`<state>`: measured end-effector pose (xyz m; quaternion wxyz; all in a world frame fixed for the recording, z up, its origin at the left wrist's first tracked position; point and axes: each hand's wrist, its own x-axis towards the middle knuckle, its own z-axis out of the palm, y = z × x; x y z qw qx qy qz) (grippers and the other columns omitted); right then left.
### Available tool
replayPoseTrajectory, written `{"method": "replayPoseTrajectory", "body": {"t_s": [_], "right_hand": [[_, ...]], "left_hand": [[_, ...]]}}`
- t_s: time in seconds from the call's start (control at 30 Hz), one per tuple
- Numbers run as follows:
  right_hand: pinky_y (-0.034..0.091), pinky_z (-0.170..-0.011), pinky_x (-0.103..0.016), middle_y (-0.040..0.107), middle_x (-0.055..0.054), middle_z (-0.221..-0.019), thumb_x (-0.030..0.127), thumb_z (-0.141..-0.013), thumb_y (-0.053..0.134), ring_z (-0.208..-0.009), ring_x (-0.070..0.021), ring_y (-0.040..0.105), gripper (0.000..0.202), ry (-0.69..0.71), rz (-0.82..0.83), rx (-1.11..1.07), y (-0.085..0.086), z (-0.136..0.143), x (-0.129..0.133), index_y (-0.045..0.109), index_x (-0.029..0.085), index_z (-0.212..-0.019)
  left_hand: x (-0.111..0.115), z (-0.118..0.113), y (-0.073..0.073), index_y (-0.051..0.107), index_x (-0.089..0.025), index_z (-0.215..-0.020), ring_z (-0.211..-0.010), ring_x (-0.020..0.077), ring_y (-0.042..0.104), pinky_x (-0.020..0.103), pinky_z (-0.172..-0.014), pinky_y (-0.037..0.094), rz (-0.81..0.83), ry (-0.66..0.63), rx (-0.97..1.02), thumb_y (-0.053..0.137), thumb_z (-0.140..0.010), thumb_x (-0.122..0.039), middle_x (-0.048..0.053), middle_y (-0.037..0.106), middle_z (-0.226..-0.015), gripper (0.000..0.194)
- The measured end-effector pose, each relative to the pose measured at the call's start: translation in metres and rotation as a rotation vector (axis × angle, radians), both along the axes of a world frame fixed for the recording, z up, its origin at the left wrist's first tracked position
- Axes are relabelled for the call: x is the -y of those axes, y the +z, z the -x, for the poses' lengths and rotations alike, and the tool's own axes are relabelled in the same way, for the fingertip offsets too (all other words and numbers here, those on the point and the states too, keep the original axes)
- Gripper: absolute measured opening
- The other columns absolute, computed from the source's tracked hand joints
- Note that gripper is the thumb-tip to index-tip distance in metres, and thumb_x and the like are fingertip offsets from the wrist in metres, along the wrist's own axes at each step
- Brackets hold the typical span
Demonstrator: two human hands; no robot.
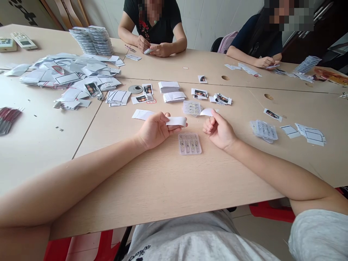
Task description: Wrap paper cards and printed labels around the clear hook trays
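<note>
My left hand (154, 131) is turned palm up, with a curved white paper label (176, 121) pinched under the thumb and lying across the fingers. To the right, my right hand (221, 132) is closed, its thumb and forefinger pinching a smaller piece of white paper (207, 112). Below and between both hands, a clear compartment box (190, 144) lies flat on the table, with small metal pieces inside. Just beyond the hands sits another clear box (192, 108). A white paper sheet (143, 114) rests behind my left hand.
Stacks of white labels (169, 87), printed stickers (199, 93) and a tape roll (135, 89) lie ahead. A large paper pile (65, 72) and stacked boxes (92, 40) stand left. More boxes (263, 130) are at right. Two people (152, 25) work across the table.
</note>
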<state>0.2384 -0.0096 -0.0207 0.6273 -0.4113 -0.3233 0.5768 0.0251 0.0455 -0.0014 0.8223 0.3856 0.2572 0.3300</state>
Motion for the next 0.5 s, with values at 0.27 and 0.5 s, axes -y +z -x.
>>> {"method": "replayPoseTrajectory", "body": {"t_s": [0.27, 0.5], "right_hand": [[0.038, -0.054, -0.025, 0.056, 0.001, -0.076, 0.047, -0.071, 0.071, -0.062, -0.0102, 0.049, 0.03, 0.042, -0.281, 0.539, -0.005, 0.009, 0.017, 0.059, 0.022, -0.082], [0.044, -0.061, -0.029, 0.053, -0.005, -0.109, 0.028, -0.073, 0.071, -0.071, -0.012, 0.051, 0.032, -0.084, -0.604, 0.994, -0.006, 0.015, 0.026, 0.052, 0.027, -0.099]], "left_hand": [[0.013, -0.003, 0.0, 0.042, -0.016, -0.066, -0.097, 0.0252, 0.066, 0.043, -0.096, 0.04, -0.157, -0.051, -0.039, 0.056, -0.074, -0.019, 0.003, 0.068, -0.083, 0.016], [0.026, -0.005, 0.002, 0.044, -0.017, -0.066, -0.095, 0.0198, 0.065, 0.035, -0.087, 0.047, -0.153, -0.084, -0.086, 0.055, -0.077, -0.018, -0.001, 0.06, -0.069, 0.016]]}}
